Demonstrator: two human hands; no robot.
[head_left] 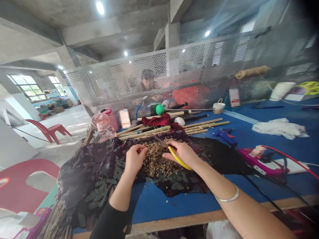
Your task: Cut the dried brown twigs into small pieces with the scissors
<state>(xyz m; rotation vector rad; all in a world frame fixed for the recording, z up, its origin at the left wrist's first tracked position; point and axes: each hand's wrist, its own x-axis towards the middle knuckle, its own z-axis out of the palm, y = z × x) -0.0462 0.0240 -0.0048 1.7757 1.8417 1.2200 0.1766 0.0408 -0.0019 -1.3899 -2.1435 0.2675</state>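
Curling fingers round a yellow-handled metal tool (pixel 180 160), the right hand (pixel 184 153) overhung brown dried plant bits (pixel 158 164). The left hand (pixel 135 159) bunched its fingertips, any pinch unclear.

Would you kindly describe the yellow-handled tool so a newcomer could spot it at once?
On the blue table, a dark patterned cloth bears a heap of dried brown bits. The right hand, over the heap's right side, holds the yellow-handled tool. Its bright yellow curve sets it apart from the brown bits and dark cloth around it.
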